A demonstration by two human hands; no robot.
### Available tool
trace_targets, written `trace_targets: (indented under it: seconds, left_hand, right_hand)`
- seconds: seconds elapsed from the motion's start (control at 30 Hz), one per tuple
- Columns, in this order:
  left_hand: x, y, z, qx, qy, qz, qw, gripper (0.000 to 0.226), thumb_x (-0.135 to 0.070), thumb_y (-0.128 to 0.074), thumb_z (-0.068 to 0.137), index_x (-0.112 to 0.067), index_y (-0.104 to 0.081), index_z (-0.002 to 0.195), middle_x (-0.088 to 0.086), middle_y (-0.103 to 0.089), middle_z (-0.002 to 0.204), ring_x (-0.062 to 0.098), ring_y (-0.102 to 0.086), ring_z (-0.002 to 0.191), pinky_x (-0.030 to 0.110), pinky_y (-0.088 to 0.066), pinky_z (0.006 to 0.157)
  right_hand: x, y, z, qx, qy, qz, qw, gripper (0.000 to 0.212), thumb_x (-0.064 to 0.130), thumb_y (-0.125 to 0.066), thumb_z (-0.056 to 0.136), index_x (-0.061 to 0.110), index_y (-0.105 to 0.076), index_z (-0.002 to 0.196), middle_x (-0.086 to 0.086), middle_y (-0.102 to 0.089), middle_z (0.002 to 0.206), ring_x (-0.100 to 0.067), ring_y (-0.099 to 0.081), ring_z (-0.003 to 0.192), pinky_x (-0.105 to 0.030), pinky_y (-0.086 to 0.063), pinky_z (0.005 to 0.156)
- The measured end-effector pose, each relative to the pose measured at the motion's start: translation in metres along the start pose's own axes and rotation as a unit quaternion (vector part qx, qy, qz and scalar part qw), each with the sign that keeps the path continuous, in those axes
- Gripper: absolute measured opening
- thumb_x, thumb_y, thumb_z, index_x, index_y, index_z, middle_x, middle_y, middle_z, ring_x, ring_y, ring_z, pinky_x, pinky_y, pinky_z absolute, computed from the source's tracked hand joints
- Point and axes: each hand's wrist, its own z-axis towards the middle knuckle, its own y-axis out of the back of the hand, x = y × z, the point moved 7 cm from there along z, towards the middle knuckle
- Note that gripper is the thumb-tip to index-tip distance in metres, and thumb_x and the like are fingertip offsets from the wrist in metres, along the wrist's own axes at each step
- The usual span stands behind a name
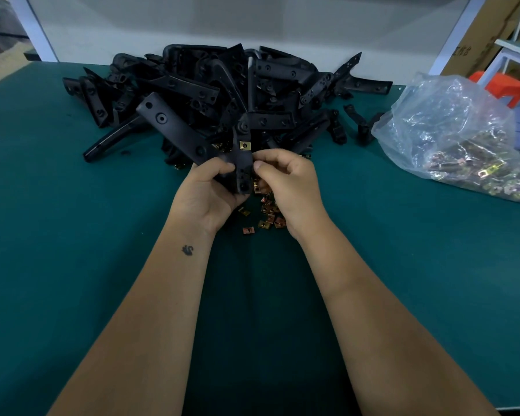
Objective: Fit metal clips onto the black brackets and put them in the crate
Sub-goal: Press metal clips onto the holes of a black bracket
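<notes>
My left hand (206,192) grips a black bracket (174,127) above the green table; its long arm points up and to the left. A brass-coloured metal clip (245,145) sits on the bracket's shorter, upright arm. My right hand (288,181) has its thumb and fingers curled against that arm's right edge; whether it pinches a clip there is hidden. Several loose metal clips (264,213) lie on the table under my hands. No crate is in view.
A big pile of black brackets (222,85) covers the back of the green table (72,235). A clear plastic bag of clips (460,139) lies at the right. A white wall stands behind; cardboard boxes and an orange stool (506,88) are far right.
</notes>
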Motion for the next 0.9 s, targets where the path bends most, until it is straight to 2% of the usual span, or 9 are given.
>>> trace_targets:
  seconds: [0.1,0.23,0.5,0.6,0.73,0.9]
  left_hand:
    - [-0.0001,-0.0008,-0.0003,0.003,-0.002,-0.01,1.0,0.041,0.008,-0.033,0.089,-0.011,-0.044,0.123,0.015,-0.053,0.121,0.026,-0.059,0.093,0.034,-0.057,0.065]
    - [-0.0017,-0.0002,0.0001,0.012,-0.003,-0.022,1.0,0.041,0.007,-0.034,0.089,-0.01,-0.045,0.124,0.016,-0.055,0.119,0.025,-0.062,0.09,0.034,-0.056,0.067]
    - [-0.0023,0.0024,-0.0003,0.016,0.0,-0.06,0.998,0.025,0.004,-0.037,0.09,-0.004,-0.057,0.104,0.015,-0.066,0.102,0.027,-0.065,0.091,0.039,-0.055,0.08]
    - [-0.0039,0.0042,0.0002,0.015,-0.004,-0.07,0.997,0.026,0.004,-0.038,0.09,-0.003,-0.058,0.105,0.015,-0.067,0.101,0.028,-0.065,0.095,0.04,-0.057,0.082]
    - [-0.0041,0.003,0.0012,0.014,-0.004,-0.07,0.997,0.028,0.004,-0.038,0.089,-0.002,-0.056,0.11,0.017,-0.065,0.107,0.031,-0.062,0.101,0.044,-0.05,0.095]
    - [-0.0054,0.0019,-0.0004,0.03,-0.011,-0.075,0.997,0.027,0.003,-0.038,0.089,-0.002,-0.053,0.111,0.016,-0.063,0.104,0.029,-0.063,0.094,0.041,-0.055,0.084]
  right_hand:
    - [-0.0034,-0.0028,0.0001,0.01,-0.032,0.057,0.998,0.022,0.004,-0.062,0.09,0.022,-0.074,0.088,0.004,-0.07,0.076,-0.006,-0.06,0.064,-0.027,-0.052,0.065]
    - [-0.0036,-0.0016,0.0008,0.019,-0.041,0.106,0.993,0.019,-0.001,-0.063,0.09,0.014,-0.073,0.093,0.002,-0.071,0.077,-0.009,-0.063,0.066,-0.025,-0.052,0.066]
    - [-0.0053,-0.001,0.0007,0.036,-0.045,0.148,0.987,0.015,-0.003,-0.063,0.09,0.007,-0.072,0.095,-0.002,-0.071,0.077,-0.01,-0.064,0.066,-0.024,-0.053,0.065]
    - [-0.0037,-0.0013,0.0012,0.044,-0.047,0.168,0.984,0.015,-0.003,-0.061,0.091,0.006,-0.072,0.095,-0.004,-0.071,0.078,-0.011,-0.064,0.065,-0.023,-0.054,0.064]
    - [-0.0037,-0.0024,0.0005,0.055,-0.049,0.168,0.983,0.014,-0.004,-0.062,0.09,0.006,-0.072,0.092,-0.006,-0.072,0.077,-0.012,-0.065,0.065,-0.023,-0.054,0.062]
    - [-0.0049,-0.0063,-0.0008,0.076,-0.068,0.169,0.98,0.011,-0.004,-0.065,0.088,0.005,-0.071,0.09,-0.005,-0.07,0.077,-0.012,-0.065,0.064,-0.023,-0.054,0.061]
